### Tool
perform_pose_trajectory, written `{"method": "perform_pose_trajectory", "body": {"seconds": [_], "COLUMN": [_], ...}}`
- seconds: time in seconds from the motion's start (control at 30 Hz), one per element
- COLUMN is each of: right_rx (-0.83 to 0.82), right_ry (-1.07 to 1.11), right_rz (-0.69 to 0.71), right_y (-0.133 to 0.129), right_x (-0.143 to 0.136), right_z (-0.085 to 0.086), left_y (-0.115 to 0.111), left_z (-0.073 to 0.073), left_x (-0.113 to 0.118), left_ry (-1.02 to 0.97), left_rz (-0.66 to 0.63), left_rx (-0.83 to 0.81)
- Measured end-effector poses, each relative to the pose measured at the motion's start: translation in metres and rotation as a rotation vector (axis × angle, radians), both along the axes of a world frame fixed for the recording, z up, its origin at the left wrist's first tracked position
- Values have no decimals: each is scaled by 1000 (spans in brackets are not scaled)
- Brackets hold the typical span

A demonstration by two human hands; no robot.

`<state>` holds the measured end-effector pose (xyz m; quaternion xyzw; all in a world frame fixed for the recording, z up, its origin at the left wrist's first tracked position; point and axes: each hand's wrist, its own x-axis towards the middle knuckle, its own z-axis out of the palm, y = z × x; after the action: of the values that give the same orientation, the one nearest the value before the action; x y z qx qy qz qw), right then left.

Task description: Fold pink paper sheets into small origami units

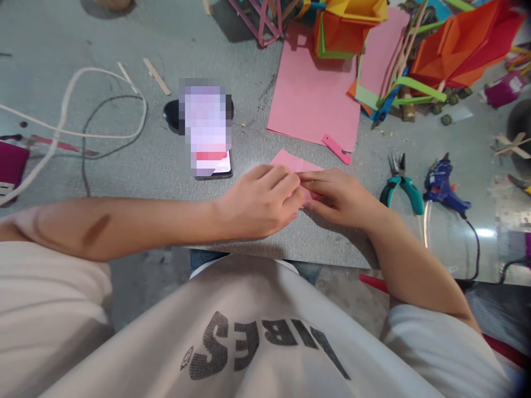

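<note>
A piece of pink paper (293,160) lies at the table's front edge, partly covered by both hands. My left hand (265,199) comes in from the left with its fingers curled down onto the paper. From the right, my right hand (342,196) holds the same piece, its thumb apart from the fingers and the paper showing between them. The fingertips of both hands meet over the paper, so any fold there is hidden. Just beyond lie a stack of pink paper sheets (309,94) and a pink cutter (337,149).
Right of my hands lie teal-handled pliers (401,190) and a blue glue gun (446,185) with its cord. A phone (213,168), partly blurred out, stands to the left, near a white cable (66,99). Folded orange paper shapes (452,50) crowd the back right.
</note>
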<state>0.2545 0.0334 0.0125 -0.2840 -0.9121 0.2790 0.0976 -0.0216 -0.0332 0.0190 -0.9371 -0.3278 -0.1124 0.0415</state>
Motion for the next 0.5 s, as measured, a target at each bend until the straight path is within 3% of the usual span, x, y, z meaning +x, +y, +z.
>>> {"method": "perform_pose_trajectory", "body": {"seconds": [0.1, 0.3, 0.5], "right_rx": [27, 35, 47], "right_ry": [-45, -23, 33], "right_rz": [17, -4, -111], "right_y": [0, -2, -8], "right_x": [-2, -2, -7], "right_z": [4, 2, -6], "left_y": [7, 12, 12], "left_z": [-3, -19, -17], "left_x": [0, 3, 3], "left_ry": [-20, -20, 30], "left_rz": [6, 13, 29], "left_rx": [18, -97, -98]}}
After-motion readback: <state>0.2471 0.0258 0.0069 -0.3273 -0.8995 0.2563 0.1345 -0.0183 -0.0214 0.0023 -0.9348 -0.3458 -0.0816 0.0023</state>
